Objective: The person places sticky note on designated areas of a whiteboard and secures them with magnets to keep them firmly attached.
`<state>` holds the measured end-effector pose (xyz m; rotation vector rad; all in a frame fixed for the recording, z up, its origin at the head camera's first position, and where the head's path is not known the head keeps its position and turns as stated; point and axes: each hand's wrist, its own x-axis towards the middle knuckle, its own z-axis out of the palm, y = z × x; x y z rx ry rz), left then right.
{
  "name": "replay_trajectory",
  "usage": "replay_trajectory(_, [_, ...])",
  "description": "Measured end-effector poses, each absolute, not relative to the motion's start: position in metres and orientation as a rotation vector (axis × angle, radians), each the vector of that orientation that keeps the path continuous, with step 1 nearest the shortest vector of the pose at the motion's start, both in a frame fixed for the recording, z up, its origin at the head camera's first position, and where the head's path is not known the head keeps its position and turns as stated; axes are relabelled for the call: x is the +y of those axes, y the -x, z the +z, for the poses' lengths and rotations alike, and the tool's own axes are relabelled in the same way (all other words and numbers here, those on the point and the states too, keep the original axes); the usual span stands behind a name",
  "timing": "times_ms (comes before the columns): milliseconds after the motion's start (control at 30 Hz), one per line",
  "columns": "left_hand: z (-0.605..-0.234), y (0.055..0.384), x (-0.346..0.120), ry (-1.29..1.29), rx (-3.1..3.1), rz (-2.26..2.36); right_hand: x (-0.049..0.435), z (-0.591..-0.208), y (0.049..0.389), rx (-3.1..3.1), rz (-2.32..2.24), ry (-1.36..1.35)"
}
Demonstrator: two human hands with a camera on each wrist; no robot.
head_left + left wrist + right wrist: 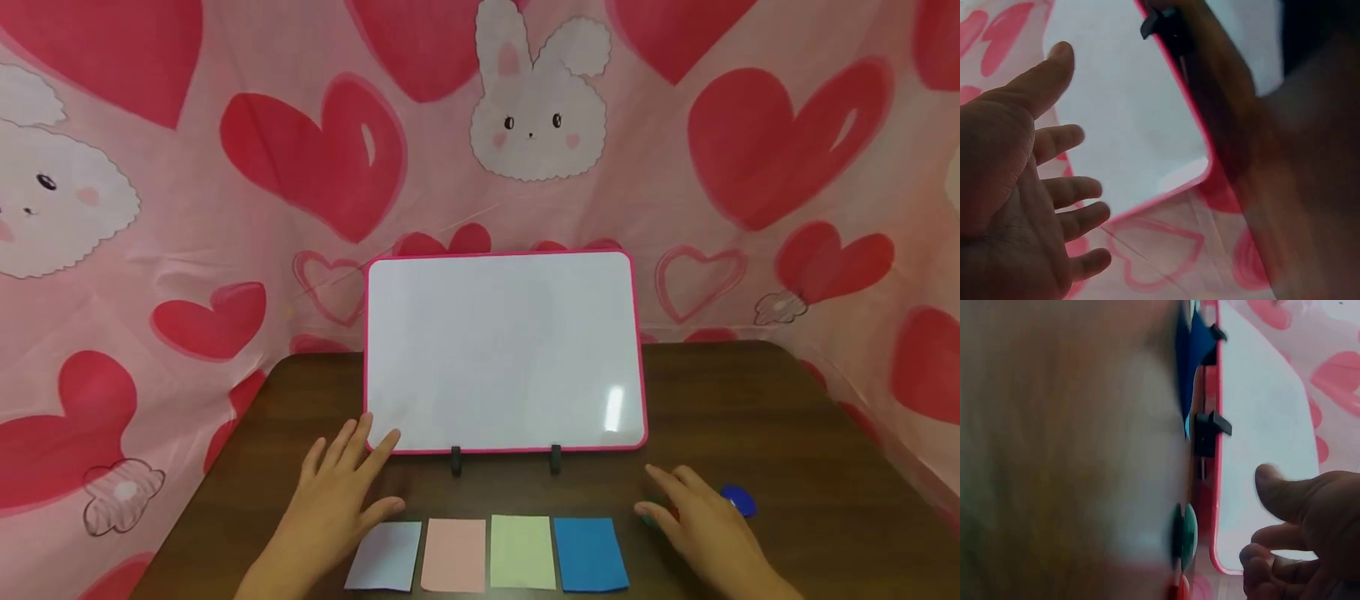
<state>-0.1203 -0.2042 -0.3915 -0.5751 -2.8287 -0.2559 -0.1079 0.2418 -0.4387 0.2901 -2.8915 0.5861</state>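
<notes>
A white board with a pink rim [506, 354] stands upright on two black feet. My left hand [330, 500] hovers with fingers spread by the board's lower left corner, above a pale blue paper square [386, 557]. Pink [453, 556], pale green [522, 552] and deep blue [591, 554] squares continue that row. On the right, my right hand [701, 525], fingers loosely bent and holding nothing, is over small round pieces that look like magnets. A blue one [739, 500] lies beside it; green [1190, 534] and red [1184, 589] ones are mostly hidden by it in the head view.
The dark wooden table [750, 408] extends on both sides of the board. Black feet [456, 461] jut forward from its bottom edge. Behind hangs a pink cloth [435, 192] printed with hearts and rabbits.
</notes>
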Motion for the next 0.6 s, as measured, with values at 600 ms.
replay_trajectory(600, [-0.403,0.108,-0.237,0.340,-3.141,-0.583,0.246,-0.465,0.098,-3.102,0.444,-0.300])
